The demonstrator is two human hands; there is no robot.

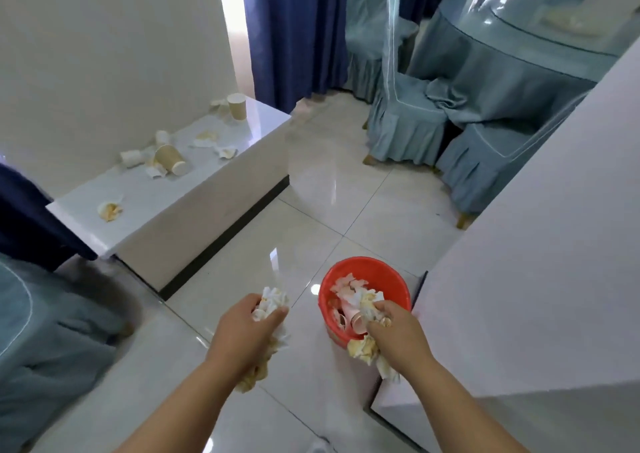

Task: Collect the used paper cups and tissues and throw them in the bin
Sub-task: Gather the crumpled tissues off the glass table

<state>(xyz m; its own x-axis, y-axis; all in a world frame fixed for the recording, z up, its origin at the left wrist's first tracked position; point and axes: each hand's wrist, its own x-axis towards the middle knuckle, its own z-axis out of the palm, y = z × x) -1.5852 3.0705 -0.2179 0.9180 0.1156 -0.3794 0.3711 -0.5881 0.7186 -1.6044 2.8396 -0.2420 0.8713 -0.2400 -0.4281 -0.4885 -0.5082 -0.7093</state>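
While both hands grip tissue wads, right hand [398, 328] sits over red bin [394, 272], left hand [247, 328] beside it over floor; loose ends may drop outside. Cups [169, 158] remain on bench [207, 189].

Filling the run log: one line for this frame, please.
left hand: shut on tissues | right hand: shut on tissue wad over red bin | counter: cups, tissues remain
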